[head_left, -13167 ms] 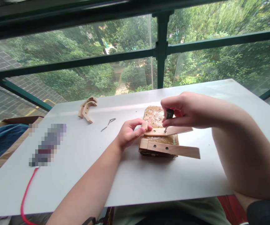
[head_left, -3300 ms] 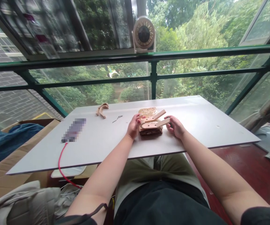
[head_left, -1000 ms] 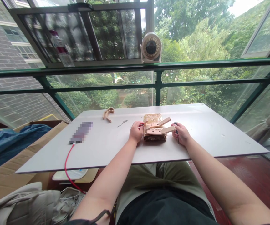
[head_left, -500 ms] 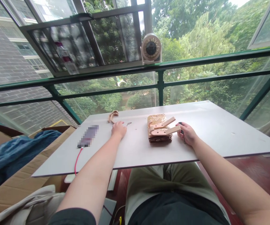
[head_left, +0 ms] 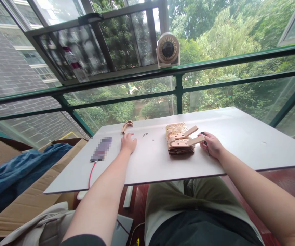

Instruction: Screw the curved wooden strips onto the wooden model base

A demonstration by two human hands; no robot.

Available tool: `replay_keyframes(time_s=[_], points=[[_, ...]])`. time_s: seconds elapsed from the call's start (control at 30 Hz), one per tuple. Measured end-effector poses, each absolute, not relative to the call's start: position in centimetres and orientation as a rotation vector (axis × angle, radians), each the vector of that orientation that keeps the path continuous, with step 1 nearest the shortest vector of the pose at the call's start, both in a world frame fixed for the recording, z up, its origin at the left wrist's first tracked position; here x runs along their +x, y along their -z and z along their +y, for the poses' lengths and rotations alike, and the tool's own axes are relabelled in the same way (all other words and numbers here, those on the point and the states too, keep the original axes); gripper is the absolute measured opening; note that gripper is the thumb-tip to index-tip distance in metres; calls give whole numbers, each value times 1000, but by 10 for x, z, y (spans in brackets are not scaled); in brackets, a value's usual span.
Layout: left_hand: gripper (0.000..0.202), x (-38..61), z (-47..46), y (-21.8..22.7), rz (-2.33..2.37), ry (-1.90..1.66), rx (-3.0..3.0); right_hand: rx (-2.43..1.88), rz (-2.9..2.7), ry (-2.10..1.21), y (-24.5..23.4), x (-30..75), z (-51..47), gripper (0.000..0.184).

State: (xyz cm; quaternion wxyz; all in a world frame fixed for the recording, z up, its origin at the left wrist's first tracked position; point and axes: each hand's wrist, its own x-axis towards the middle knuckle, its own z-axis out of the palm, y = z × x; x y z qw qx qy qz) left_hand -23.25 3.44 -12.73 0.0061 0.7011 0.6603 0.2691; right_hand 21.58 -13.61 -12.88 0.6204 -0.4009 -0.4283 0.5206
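My left hand (head_left: 128, 142) rests low over the table's left part, thumb apart from the fingers and nothing visibly held. Right beyond its fingertips are curved wooden hooks (head_left: 127, 126); whether I touch them is hard to tell. A few small screws (head_left: 145, 135) lie to the right of this hand. My right hand (head_left: 212, 145) is closed around a black-handled screwdriver (head_left: 204, 134), its thin shaft partly hidden. Left of that hand stands a stack of rough wooden boards (head_left: 180, 151). On top of it lie two light wooden hooks (head_left: 188, 140) with dark holes or screw heads, their straight ends pointing right.
The white table (head_left: 149, 164) carries a phone (head_left: 103, 147) with a red cable (head_left: 92, 174) at left. A cardboard box (head_left: 34, 191) with blue cloth stands beside it. Behind runs a green railing (head_left: 178, 89) with a small fan (head_left: 168, 49) on it.
My left hand has moved away from the screws toward the curved wooden hooks, and its fingers have spread. The view has shifted slightly left; my right hand keeps its grip.
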Motion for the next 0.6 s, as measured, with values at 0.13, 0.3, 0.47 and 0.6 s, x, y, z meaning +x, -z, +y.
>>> replay_keyframes(time_s=[0.13,0.3,0.47,0.6], points=[[53,-235,36,127,2230,-800,2051,-930,-982,-1196,129,216,-136,21],[66,-236,43,130,2314,-624,1912,-949,-983,-1196,128,216,-137,21],[75,-234,49,128,2328,-522,1859,-956,-982,-1196,127,215,-138,23],[77,-233,51,126,2321,-485,1845,-953,-976,-1197,128,215,-136,24]])
